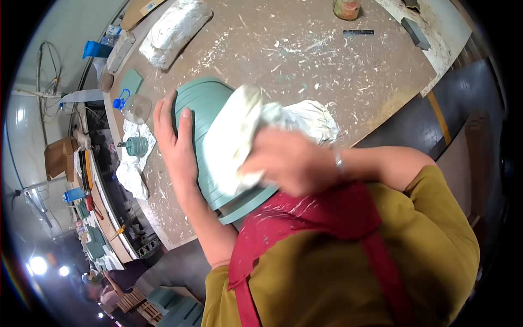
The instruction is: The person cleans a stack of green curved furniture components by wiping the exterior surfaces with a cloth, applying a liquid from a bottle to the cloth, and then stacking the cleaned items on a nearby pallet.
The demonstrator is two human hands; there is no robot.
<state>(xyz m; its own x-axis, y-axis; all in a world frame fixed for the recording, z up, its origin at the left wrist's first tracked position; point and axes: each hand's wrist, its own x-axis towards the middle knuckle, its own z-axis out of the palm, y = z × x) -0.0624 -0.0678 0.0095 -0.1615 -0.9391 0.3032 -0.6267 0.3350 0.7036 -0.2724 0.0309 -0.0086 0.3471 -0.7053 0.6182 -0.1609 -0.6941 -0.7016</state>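
No words or numbers can be read. A small pale label [149,7] with dark barcode-like stripes sits on the brown cardboard [132,15] at the upper left, its print too small to tell.

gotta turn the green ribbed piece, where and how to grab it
Perhaps take the green ribbed piece by its left edge, from the left, thumb on top: that curved side shows, while the white cloth in the right hand covers much of its right.
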